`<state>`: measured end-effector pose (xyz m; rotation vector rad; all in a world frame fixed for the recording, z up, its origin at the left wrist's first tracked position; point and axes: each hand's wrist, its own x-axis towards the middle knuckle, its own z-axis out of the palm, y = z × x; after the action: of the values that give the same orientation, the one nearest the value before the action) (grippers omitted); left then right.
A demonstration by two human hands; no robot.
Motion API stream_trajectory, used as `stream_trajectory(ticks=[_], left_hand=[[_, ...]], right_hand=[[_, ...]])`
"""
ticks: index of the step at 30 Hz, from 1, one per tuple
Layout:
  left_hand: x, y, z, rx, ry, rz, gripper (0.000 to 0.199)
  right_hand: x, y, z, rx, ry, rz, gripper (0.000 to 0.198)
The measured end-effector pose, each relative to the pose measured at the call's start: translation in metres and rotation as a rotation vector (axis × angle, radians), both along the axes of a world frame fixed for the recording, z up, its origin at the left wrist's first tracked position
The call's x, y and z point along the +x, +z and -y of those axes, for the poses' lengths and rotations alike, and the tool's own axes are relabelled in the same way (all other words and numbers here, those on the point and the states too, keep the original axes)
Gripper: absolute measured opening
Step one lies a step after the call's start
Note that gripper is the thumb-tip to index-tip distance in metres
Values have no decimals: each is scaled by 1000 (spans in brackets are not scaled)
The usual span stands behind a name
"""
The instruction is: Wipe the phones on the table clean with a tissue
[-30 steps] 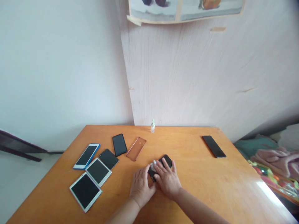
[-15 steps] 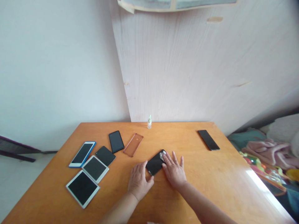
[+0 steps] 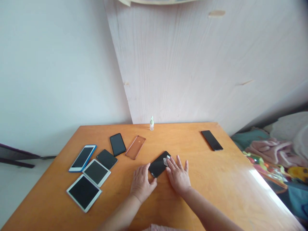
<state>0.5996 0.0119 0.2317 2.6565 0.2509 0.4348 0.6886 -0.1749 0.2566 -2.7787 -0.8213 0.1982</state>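
Note:
A black phone (image 3: 158, 166) lies slanted on the table in front of me, its dark face up. My left hand (image 3: 141, 183) steadies its lower left end, thumb on one side and fingers on the other. On the phone's upper right part is a small crumpled whitish wipe (image 3: 166, 161). My right hand (image 3: 179, 175) presses it down under the fingertips, with the fingers fairly straight and partly spread. Part of the wipe is hidden beneath those fingers.
Left stand a brown phone case (image 3: 135, 147), black phones (image 3: 117, 144) (image 3: 106, 159), a white phone in blue (image 3: 83, 158) and white tablets (image 3: 96, 173) (image 3: 84, 193). A small spray bottle (image 3: 151, 124) stands at the back; another black phone (image 3: 212, 140) lies right on the wooden table (image 3: 231, 189).
The wipe has slid a little down and left over the phone under my right fingers. My left hand stays at the phone's end. The whole view has shifted slightly.

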Motion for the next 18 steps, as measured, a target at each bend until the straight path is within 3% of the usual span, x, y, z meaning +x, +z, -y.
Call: stream_trajectory(ticks=[6, 8, 11, 13, 18], left_hand=[[-1, -1, -1, -29, -5, -19, 64], [-1, -1, 0, -24, 1, -16, 64], [-1, 0, 1, -24, 5, -11, 65], [-1, 0, 1, -36, 3, -13, 65], [-2, -3, 0, -88, 6, -40, 66]], right_hand=[[-22, 0, -10, 94, 335, -82, 48], [-10, -1, -7, 56, 245, -54, 47], [11, -3, -6, -29, -14, 21, 48], [12, -4, -9, -40, -58, 38, 49], [-12, -5, -23, 76, 329, -43, 49]])
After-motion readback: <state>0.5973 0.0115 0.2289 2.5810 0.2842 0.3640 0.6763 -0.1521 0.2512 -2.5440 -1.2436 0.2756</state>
